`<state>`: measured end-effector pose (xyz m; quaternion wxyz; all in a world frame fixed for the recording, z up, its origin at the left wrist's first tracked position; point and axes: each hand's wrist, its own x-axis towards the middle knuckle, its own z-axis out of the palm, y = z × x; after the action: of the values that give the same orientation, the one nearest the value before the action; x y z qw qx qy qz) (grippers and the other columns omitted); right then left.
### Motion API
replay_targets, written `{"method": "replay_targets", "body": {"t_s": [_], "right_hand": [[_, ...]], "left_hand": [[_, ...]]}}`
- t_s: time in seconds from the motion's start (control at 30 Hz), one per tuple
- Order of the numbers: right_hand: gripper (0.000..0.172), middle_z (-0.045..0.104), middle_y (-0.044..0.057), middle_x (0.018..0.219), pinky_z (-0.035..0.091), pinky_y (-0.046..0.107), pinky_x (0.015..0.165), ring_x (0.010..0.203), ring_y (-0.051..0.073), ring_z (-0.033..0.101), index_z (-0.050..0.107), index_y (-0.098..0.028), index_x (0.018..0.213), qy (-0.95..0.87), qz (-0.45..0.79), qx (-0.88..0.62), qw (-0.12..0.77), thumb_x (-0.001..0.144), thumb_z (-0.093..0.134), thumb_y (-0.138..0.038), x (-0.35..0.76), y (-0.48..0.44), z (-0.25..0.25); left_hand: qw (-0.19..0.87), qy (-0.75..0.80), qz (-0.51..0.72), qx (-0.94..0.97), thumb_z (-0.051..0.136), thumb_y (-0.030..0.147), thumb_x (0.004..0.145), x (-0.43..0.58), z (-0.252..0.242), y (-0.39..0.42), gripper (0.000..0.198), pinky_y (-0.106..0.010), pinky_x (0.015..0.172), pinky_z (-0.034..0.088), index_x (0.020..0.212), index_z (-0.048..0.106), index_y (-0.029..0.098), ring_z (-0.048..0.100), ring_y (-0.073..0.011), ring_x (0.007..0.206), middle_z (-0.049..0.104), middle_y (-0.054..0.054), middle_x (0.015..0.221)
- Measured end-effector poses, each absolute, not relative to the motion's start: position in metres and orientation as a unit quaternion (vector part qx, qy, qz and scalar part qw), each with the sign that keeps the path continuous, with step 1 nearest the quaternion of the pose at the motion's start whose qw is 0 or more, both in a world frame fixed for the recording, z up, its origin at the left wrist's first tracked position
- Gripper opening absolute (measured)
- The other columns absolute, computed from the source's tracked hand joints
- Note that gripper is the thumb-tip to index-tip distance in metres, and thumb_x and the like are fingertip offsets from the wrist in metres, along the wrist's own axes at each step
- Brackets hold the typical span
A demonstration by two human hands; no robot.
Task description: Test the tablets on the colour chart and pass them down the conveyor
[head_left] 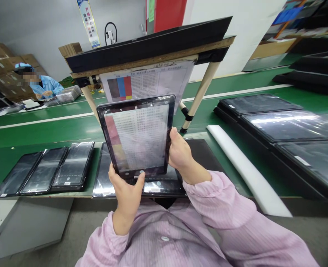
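Observation:
I hold a black-framed clear touch panel [137,137] upright in front of me, and the printed sheet behind shows through it. My left hand [127,194] grips its bottom edge, thumb on the front. My right hand [180,154] clasps its right edge. Beneath it on the green bench lie more glossy panels [152,185] on a black tray.
Three dark panels [45,168] lie side by side at the left. Black trays of large panels [288,126] fill the right. A white foam strip [247,170] lies diagonally. A raised shelf [152,50] with a printed sheet [152,79] stands ahead. A person in blue [45,87] works far left.

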<state>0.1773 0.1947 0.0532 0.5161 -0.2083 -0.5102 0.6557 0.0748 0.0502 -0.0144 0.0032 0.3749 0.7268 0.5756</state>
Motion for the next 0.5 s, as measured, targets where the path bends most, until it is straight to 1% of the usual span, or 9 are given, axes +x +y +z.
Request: {"method": "replay_targets", "body": {"t_s": [0.07, 0.13, 0.17, 0.23, 0.27, 0.33, 0.4, 0.43, 0.5], "right_hand": [[0.066, 0.069, 0.005, 0.125, 0.052, 0.044, 0.106, 0.133, 0.028, 0.054, 0.067, -0.025, 0.116, -0.497, 0.662, -0.203, 0.522, 0.079, 0.06, -0.079, 0.178, 0.194, 0.054], [0.066, 0.068, 0.004, 0.127, 0.05, 0.045, 0.109, 0.134, 0.028, 0.053, 0.068, -0.026, 0.117, -0.487, 0.667, -0.212, 0.522, 0.079, 0.06, -0.078, 0.182, 0.191, 0.055], [0.066, 0.068, 0.004, 0.129, 0.048, 0.045, 0.111, 0.134, 0.028, 0.053, 0.069, -0.026, 0.118, -0.48, 0.67, -0.224, 0.52, 0.079, 0.06, -0.078, 0.185, 0.189, 0.056], [0.065, 0.064, 0.003, 0.136, 0.044, 0.045, 0.115, 0.137, 0.027, 0.05, 0.066, -0.027, 0.126, -0.479, 0.666, -0.243, 0.518, 0.083, 0.058, -0.075, 0.193, 0.182, 0.059], [0.065, 0.059, 0.002, 0.142, 0.04, 0.045, 0.118, 0.139, 0.026, 0.047, 0.063, -0.027, 0.132, -0.491, 0.656, -0.242, 0.52, 0.087, 0.056, -0.073, 0.198, 0.179, 0.06], [0.065, 0.044, 0.0, 0.155, 0.03, 0.043, 0.124, 0.148, 0.023, 0.035, 0.05, -0.03, 0.147, -0.551, 0.608, -0.215, 0.53, 0.095, 0.047, -0.068, 0.21, 0.172, 0.063], [0.066, 0.027, -0.004, 0.164, 0.02, 0.042, 0.128, 0.153, 0.021, 0.021, 0.033, -0.03, 0.157, -0.629, 0.543, -0.176, 0.527, 0.1, 0.038, -0.064, 0.224, 0.168, 0.065], [0.068, 0.021, -0.004, 0.165, 0.019, 0.042, 0.128, 0.154, 0.022, 0.017, 0.025, -0.03, 0.16, -0.66, 0.516, -0.167, 0.519, 0.101, 0.034, -0.063, 0.232, 0.167, 0.067], [0.073, 0.02, -0.003, 0.166, 0.021, 0.045, 0.127, 0.154, 0.026, 0.017, 0.013, -0.027, 0.162, -0.703, 0.476, -0.173, 0.499, 0.101, 0.03, -0.063, 0.247, 0.167, 0.07]], "left_hand": [[0.01, 0.712, 0.587, 0.385, 0.069, 0.051, 0.084, 0.07, -0.017, 0.046, 0.087, -0.05, 0.119, 0.028, 0.149, 0.026, 0.012, 0.038, -0.0337, 0.141, 0.038, -0.025, 0.148], [0.036, 0.689, 0.615, 0.381, 0.057, 0.053, 0.093, 0.062, -0.018, 0.04, 0.067, -0.048, 0.117, 0.032, 0.145, 0.037, 0.015, 0.047, -0.0303, 0.135, 0.049, -0.021, 0.142], [0.06, 0.676, 0.636, 0.367, 0.053, 0.054, 0.095, 0.057, -0.017, 0.037, 0.06, -0.046, 0.115, 0.035, 0.141, 0.044, 0.018, 0.052, -0.0286, 0.131, 0.055, -0.019, 0.137], [0.149, 0.639, 0.686, 0.314, 0.052, 0.056, 0.094, 0.048, -0.013, 0.033, 0.052, -0.043, 0.112, 0.04, 0.135, 0.055, 0.024, 0.058, -0.0264, 0.125, 0.064, -0.012, 0.129], [0.213, 0.609, 0.71, 0.282, 0.054, 0.057, 0.093, 0.044, -0.009, 0.032, 0.052, -0.043, 0.111, 0.042, 0.136, 0.056, 0.028, 0.059, -0.026, 0.124, 0.066, -0.01, 0.128], [0.337, 0.532, 0.744, 0.223, 0.059, 0.056, 0.09, 0.043, -0.002, 0.032, 0.054, -0.043, 0.106, 0.048, 0.14, 0.054, 0.036, 0.061, -0.0256, 0.123, 0.067, -0.005, 0.131], [0.412, 0.471, 0.758, 0.187, 0.061, 0.052, 0.089, 0.049, 0.005, 0.034, 0.057, -0.04, 0.101, 0.052, 0.144, 0.05, 0.042, 0.063, -0.0247, 0.122, 0.066, -0.002, 0.136], [0.43, 0.454, 0.761, 0.176, 0.061, 0.05, 0.089, 0.054, 0.007, 0.035, 0.057, -0.038, 0.099, 0.053, 0.144, 0.049, 0.043, 0.063, -0.0241, 0.121, 0.065, -0.001, 0.138], [0.452, 0.437, 0.762, 0.156, 0.062, 0.047, 0.089, 0.065, 0.009, 0.038, 0.056, -0.035, 0.096, 0.055, 0.144, 0.05, 0.044, 0.065, -0.0231, 0.119, 0.064, 0.0, 0.14]]}}
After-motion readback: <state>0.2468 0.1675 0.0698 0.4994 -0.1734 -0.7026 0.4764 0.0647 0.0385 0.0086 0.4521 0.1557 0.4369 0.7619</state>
